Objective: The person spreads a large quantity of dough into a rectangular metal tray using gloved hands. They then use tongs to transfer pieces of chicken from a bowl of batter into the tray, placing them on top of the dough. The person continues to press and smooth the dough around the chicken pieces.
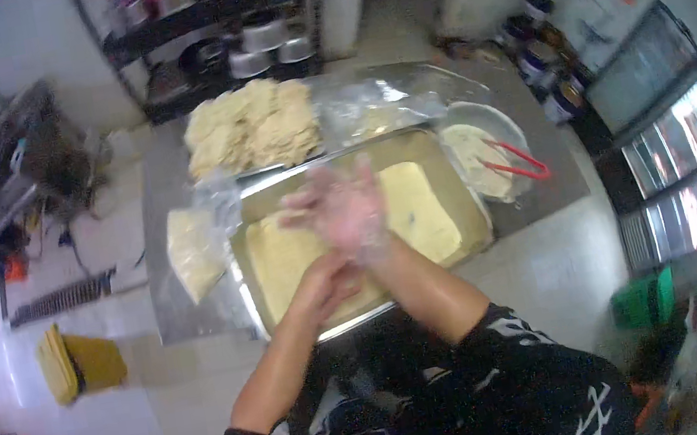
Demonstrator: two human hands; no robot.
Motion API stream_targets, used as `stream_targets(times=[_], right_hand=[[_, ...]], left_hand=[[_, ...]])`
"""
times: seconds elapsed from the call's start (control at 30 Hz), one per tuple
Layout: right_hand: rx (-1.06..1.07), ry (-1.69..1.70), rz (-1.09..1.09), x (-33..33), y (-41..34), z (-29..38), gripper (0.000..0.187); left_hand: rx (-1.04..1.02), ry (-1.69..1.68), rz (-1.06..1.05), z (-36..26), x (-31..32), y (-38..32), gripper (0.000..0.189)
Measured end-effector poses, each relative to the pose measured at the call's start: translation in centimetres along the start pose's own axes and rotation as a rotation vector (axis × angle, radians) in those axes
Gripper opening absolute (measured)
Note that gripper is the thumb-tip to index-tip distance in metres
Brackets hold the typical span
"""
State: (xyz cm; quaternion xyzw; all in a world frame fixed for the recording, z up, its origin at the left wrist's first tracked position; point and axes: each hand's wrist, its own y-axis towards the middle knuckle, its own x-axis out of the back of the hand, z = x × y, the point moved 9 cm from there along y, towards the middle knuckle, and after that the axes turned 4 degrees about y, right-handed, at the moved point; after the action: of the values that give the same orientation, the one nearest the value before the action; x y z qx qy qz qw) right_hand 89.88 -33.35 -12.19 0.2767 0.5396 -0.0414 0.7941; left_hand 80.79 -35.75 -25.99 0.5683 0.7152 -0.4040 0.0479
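My right hand (347, 211) is spread above a metal tray (487, 222), with what looks like a clear plastic glove over it. At its wrist is my left hand (331, 286), fingers bent; blur hides whether they grip the glove's cuff. Beneath both hands, a pale yellow, flat layer (419, 205) covers much of the tray's bottom. Behind the tray rises a big heap of pale dough (254, 126). To the left lies a clear plastic bag of pale contents (193, 250). On the right, red tongs (522, 161) rest in a bowl (497, 116) of a pale substance.
Crumpled clear plastic (371, 106) lies behind the tray on the grey table (189, 320). A shelf with metal pots (265, 34) stands beyond. On the floor are a yellow bin (86, 361) at left and a green bin (646, 299) at right, near a glass-doored cabinet (685, 140).
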Motion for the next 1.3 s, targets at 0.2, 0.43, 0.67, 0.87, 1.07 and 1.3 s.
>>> stream_targets(times=[0.2, 0.43, 0.67, 0.87, 1.07, 1.3], right_hand=[[-0.246, -0.112, 0.090, -0.4, 0.2, -0.9, 0.091], [-0.462, 0.096, 0.128, 2.5, -1.2, 2.4, 0.089], [-0.739, -1.463, 0.185, 2.3, -4.9, 15.2, 0.041], [-0.906, -2.172, -0.962, 9.1, -18.2, 43.0, 0.072], [-1.265, -2.569, -0.965, 12.4, -23.4, 46.9, 0.048], [-1.347, -2.432, -1.093, 7.4, -23.8, 47.6, 0.045]], left_hand=[[-0.027, 0.264, -0.151, -2.1, 0.1, 0.4, 0.030], [0.128, 0.457, -0.084, 2.1, -3.9, 4.1, 0.026], [-0.579, 1.044, -0.801, -3.0, -1.6, -2.5, 0.017], [-0.557, 1.437, -1.299, -6.4, 7.5, -13.2, 0.030], [-0.520, 1.595, -1.296, -6.8, 5.7, -10.5, 0.045], [-0.543, 1.598, -1.254, -6.5, 5.8, -11.4, 0.045]])
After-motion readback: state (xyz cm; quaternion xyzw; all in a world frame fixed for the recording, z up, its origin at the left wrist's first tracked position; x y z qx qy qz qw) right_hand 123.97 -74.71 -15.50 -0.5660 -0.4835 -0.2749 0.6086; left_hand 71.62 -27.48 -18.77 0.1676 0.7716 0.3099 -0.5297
